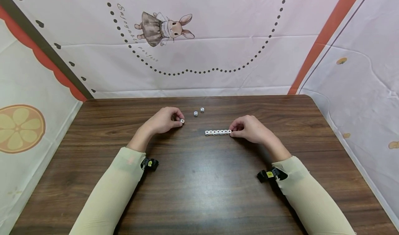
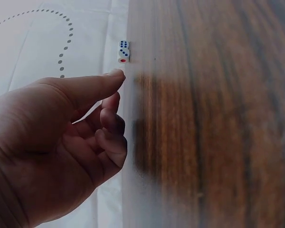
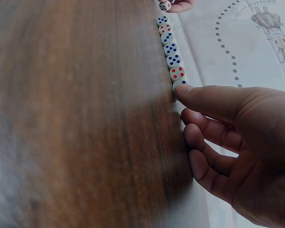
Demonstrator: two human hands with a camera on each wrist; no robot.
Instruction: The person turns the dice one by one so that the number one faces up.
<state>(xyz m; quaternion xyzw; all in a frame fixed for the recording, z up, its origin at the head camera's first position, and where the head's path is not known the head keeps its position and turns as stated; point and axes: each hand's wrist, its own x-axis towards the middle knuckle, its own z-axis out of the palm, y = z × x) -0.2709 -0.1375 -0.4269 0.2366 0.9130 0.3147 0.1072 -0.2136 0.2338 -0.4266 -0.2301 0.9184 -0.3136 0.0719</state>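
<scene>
A straight row of several white dice lies on the table, sides touching. At its right end my right hand pinches the last die, thumb on its near side; the index fingertip is partly hidden. Red and blue pips show along the row in the right wrist view. Further left, my left hand holds a single die between thumb and fingers, apart from the row. In the left wrist view that die is hidden behind the thumb. Two loose dice sit beyond the hands.
The brown wood-grain table has rounded far corners. Behind it hangs a white printed cloth with a rabbit picture, and similar cloth covers both sides. Black camera straps are on the wrists.
</scene>
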